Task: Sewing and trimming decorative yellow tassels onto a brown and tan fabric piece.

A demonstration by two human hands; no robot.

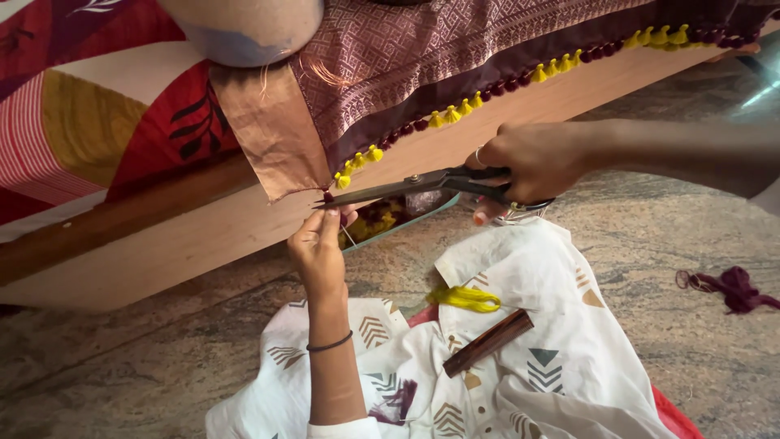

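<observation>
The maroon tassel (328,197) I am trimming hangs at the corner of the woven cloth (422,57), where its edge of yellow and maroon tassels (487,91) drops over the wooden frame (203,236). It looks light and limp, likely to swing away from a blade, so I judge it best pinched right at the knot; my left hand (318,244) is closed narrowly on it from below. My right hand (532,162) is wrapped through the handles of the scissors (406,185), whose tips meet at the tassel. On the white printed fabric (520,358) across my lap lie a bunch of yellow thread (467,299) and a brown stick (487,342); a maroon thread tangle (735,286) sits well apart on the stone floor (122,366). My fingertips hide the thread itself, and I cannot tell whether the blades are fully shut.
</observation>
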